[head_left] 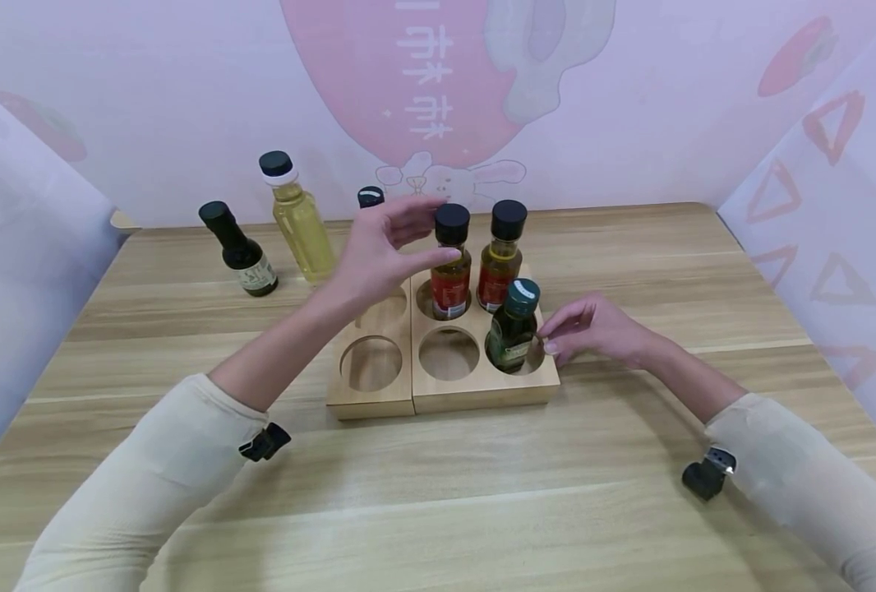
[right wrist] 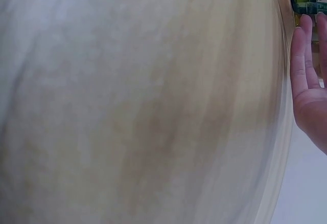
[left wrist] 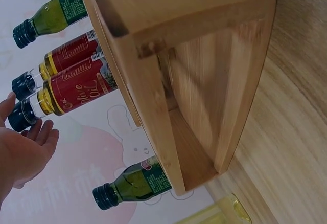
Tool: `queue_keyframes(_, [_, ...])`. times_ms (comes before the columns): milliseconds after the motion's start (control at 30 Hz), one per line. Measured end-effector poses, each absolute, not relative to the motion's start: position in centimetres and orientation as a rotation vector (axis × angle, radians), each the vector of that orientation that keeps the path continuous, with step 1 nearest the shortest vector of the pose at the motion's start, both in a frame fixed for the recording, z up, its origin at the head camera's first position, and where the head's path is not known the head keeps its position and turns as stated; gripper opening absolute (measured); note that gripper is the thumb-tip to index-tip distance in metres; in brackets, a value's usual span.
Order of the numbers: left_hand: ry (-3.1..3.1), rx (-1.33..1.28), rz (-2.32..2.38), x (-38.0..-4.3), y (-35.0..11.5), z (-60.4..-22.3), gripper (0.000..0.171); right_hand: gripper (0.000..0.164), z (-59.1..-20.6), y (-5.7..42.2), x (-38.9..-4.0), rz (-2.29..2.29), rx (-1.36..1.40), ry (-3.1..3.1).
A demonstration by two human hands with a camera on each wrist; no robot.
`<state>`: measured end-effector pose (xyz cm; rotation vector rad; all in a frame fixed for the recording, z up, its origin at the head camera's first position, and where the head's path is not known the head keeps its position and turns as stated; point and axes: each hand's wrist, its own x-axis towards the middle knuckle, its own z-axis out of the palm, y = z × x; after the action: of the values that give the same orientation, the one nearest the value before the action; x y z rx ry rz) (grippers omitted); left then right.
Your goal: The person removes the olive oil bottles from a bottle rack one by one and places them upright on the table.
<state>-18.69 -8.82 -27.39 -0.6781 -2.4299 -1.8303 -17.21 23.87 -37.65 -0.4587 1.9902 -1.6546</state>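
Observation:
A wooden bottle rack [head_left: 486,397] with round holes stands mid-table. My left hand [head_left: 382,247] has its thumb and fingers spread around the black cap of a red-labelled olive oil bottle [head_left: 450,286], which stands in a back hole. Seen from the left wrist, the fingers [left wrist: 43,134] are loosely bent close by that cap. A second red-labelled olive oil bottle [head_left: 497,284] stands just right of it. In the front right hole leans a small green oil bottle [head_left: 510,339]. My right hand [head_left: 597,333] is at the rack's right edge beside this bottle, fingertips right at the wood.
Behind my left hand, another green bottle [left wrist: 140,183] stands in the rack's left part. Left of the rack are a tall bottle of yellow oil [head_left: 305,234] and a dark bottle with a long black cap [head_left: 249,261]. A printed cloth [head_left: 209,107] hangs along the table's back.

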Motion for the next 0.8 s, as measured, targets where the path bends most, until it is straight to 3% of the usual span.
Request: queue_keyframes(800, [-2.383, -0.637, -1.886, -18.96, -7.87, -27.45, 0.044, 0.016, -37.53, 23.81, -17.14, -1.657, -0.447, 1.991])
